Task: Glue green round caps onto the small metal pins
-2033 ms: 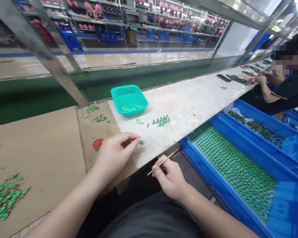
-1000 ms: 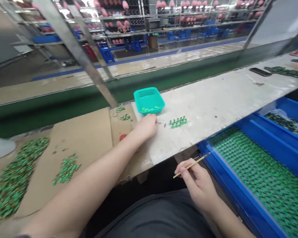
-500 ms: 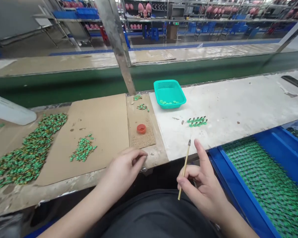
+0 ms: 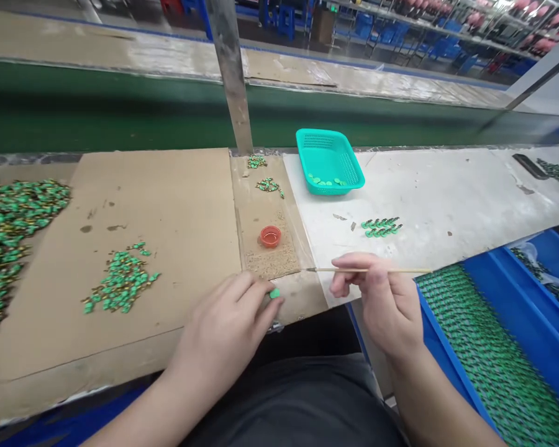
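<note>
Between thumb and fingers of my left hand point(image 4: 230, 323) is a small green disc point(image 4: 274, 293), held at the table's front edge. My right hand point(image 4: 386, 298) grips a thin paintbrush point(image 4: 400, 270), which lies level with its tip pointing left toward the disc. Just beyond the hands, a small red cup point(image 4: 271, 236) stands on a cardboard strip point(image 4: 254, 214). Two short rows of green pieces with dark tops point(image 4: 382, 227) are set out on the white sheet. Behind them a turquoise basket point(image 4: 330, 162) holds several green discs.
A small heap of green and brown pieces point(image 4: 121, 279) lies on the cardboard sheet point(image 4: 181, 205), with a larger pile point(image 4: 23, 205) at far left. Blue trays point(image 4: 475, 273) filled with green pieces sit below the table at right. A metal post point(image 4: 230, 81) rises behind the strip.
My right hand has turned the brush from upright to level, its tip now near the left hand. The green disc now shows in my left fingers. The view has tilted down.
</note>
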`<state>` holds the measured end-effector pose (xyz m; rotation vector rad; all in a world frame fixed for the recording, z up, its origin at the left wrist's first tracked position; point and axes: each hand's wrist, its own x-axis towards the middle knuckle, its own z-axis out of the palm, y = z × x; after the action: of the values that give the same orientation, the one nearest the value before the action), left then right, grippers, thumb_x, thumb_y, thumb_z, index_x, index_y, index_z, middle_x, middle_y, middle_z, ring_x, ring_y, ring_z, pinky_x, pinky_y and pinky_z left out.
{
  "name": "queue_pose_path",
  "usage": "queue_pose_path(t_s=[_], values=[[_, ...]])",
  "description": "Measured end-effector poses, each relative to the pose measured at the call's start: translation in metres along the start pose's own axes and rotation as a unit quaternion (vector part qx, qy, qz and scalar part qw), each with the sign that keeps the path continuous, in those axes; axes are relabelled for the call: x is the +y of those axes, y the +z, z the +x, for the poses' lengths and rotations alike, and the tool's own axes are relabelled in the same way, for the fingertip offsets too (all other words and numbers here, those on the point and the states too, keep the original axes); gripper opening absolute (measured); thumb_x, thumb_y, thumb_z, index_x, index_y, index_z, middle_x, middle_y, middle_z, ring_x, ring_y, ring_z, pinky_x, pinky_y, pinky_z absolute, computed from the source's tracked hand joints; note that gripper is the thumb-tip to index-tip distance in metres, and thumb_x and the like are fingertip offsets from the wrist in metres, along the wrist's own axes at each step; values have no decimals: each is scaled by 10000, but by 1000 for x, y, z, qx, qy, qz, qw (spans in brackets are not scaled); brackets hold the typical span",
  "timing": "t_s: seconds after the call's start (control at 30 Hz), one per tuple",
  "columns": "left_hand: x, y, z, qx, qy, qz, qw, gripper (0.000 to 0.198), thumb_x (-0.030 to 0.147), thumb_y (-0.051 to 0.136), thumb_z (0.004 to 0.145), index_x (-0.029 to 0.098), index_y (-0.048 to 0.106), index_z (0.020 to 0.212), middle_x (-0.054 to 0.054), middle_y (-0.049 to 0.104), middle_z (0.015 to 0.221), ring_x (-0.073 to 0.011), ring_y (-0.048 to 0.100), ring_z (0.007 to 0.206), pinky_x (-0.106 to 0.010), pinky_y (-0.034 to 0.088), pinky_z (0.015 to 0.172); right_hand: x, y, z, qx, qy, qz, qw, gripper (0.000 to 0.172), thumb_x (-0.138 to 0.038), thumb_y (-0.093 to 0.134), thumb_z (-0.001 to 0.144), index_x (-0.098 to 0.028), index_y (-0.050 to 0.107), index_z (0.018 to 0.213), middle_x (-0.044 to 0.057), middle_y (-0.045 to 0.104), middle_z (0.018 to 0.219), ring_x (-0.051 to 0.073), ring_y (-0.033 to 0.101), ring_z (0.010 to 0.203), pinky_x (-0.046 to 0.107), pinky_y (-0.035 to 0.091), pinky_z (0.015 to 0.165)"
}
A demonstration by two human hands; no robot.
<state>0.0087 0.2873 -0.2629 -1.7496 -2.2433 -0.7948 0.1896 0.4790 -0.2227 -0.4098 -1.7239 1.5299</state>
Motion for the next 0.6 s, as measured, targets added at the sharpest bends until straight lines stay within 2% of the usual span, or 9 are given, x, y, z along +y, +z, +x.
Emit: queue_pose_path(t_s=[0.1, 0.17, 0.23, 0.3, 0.4, 0.5, 0.6], values=[[1, 3, -2, 28, -8, -4, 1000, 159, 344, 646, 1241, 217, 726, 1186, -16, 756, 1044, -215, 759, 952, -382, 564, 877, 11, 6, 15, 3, 20, -26, 999, 275, -446, 755, 1220, -240, 920, 1146, 33, 901, 935, 145, 858, 826, 247, 717, 764], [-1, 2, -3, 17, 3, -17, 1000, 155, 339, 637, 1246, 221, 735, 1261, -14, 762, 1066, -213, 758, 965, -387, 565, 893, 17, 8, 21, 16, 33, -40, 999, 199, -410, 874, 1142, -235, 880, 1048, 7, 858, 871, 139, 819, 773, 237, 692, 718], [-4, 1, -4, 8, 16, -27, 999, 160, 319, 617, 1254, 224, 741, 1288, -12, 762, 1060, -211, 745, 941, -394, 551, 860, 22, 10, 26, 36, 32, -26, 999, 268, -433, 890, 1129, -234, 835, 958, -29, 770, 744, 118, 719, 651, 220, 627, 627], [-5, 1, -5, 14, 17, -30, 999, 137, 297, 628, 1251, 221, 741, 1254, -13, 763, 1044, -214, 733, 927, -403, 528, 826, 26, 14, 31, 39, 29, 3, 999, 365, -504, 777, 1201, -230, 856, 974, -27, 753, 696, 117, 689, 601, 230, 612, 597], [-5, -2, -7, 19, 11, -49, 999, 128, 271, 641, 1246, 199, 746, 1256, -35, 781, 1094, -224, 726, 996, -408, 536, 886, 29, 25, 40, 18, 34, 27, 999, 460, -570, 633, 1263, -226, 915, 1145, 40, 894, 874, 169, 855, 767, 306, 734, 721], [-7, -6, -11, 10, 49, -65, 997, 189, 214, 618, 1244, 171, 768, 1352, -53, 831, 1248, -236, 717, 1106, -422, 535, 990, 29, 37, 53, -7, 40, -3, 999, 263, -456, 746, 1223, -236, 889, 1226, 49, 944, 1047, 196, 924, 938, 358, 795, 868], [-10, -6, -19, 7, 93, -52, 994, 230, 173, 625, 1231, 145, 790, 1389, -40, 872, 1322, -256, 713, 1166, -449, 512, 1014, 31, 49, 64, -26, -4, -58, 998, 79, -319, 769, 1204, -263, 825, 1203, -4, 907, 987, 151, 890, 866, 302, 760, 827]])
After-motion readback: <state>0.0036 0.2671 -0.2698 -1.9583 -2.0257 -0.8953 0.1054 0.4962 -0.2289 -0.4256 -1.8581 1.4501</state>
